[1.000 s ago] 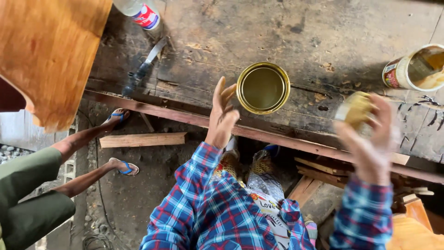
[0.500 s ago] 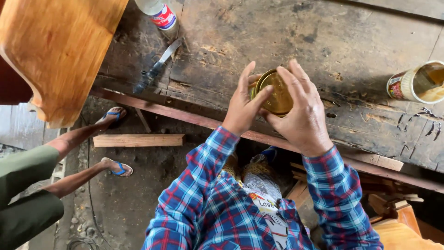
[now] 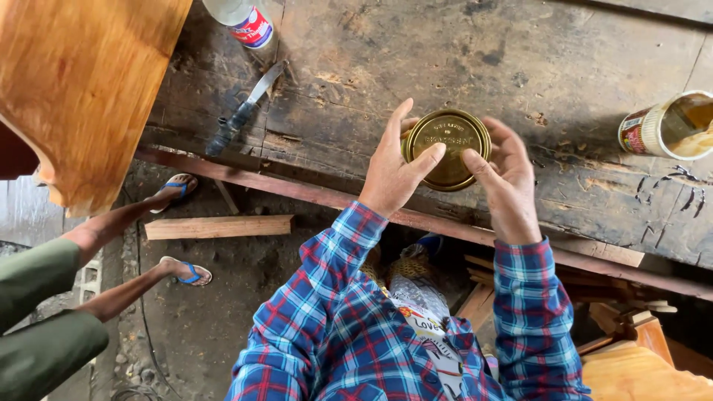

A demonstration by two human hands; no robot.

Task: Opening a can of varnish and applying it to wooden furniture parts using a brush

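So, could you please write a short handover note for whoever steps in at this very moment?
Left hand: on the left side of the round gold tin, thumb pressing on its lid.
Right hand: on the tin's right side, thumb on the lid as well.
The tin stands on the worn wooden workbench, near its front edge. A second, open tin lies tipped at the right; a knife and a plastic bottle lie at the left.
Done: the lid sits on the tin.
Left: whether it is pressed fully home cannot be told, so check the seal all round.
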